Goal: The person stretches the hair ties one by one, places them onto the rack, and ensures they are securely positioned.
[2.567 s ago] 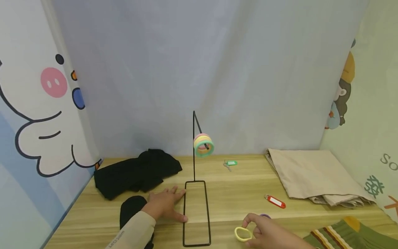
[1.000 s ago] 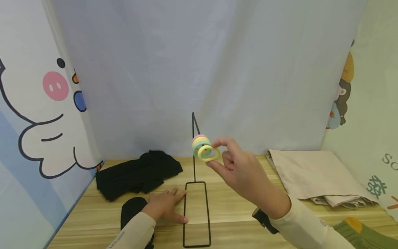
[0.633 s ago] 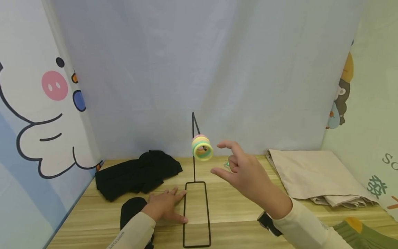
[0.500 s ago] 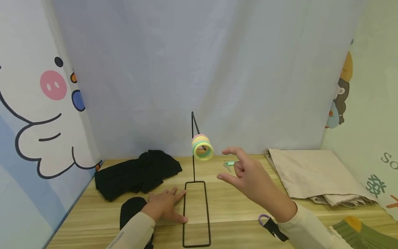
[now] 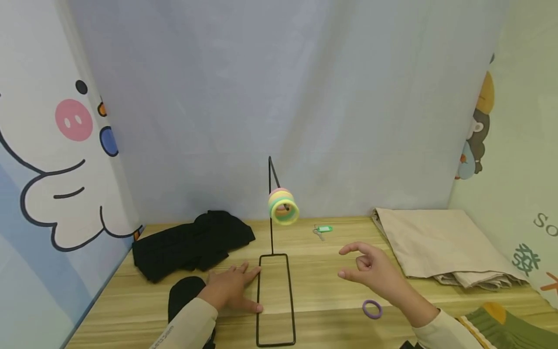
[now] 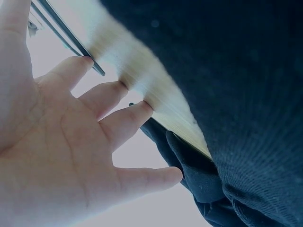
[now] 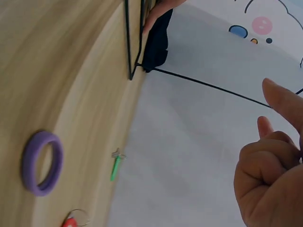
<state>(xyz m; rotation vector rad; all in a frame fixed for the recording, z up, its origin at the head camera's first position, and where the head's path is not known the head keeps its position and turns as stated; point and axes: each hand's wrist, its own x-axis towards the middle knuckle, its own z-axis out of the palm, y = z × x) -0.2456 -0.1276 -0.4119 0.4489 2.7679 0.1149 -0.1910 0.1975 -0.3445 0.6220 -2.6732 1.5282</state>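
The yellow hair ring (image 5: 285, 215), earlier picked up off the surface (image 5: 322, 276), has been hung on the wire stand's hook (image 5: 279, 182) and released, and the right hand (image 5: 370, 271) has been lowered empty toward the purple hair ring (image 5: 372, 309).

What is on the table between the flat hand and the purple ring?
In the head view, the black wire stand's base lies between the left hand and the purple ring; otherwise bare wood.

purple ring (image 5: 372, 309) flat on table, pastel rings (image 5: 284, 206) hung
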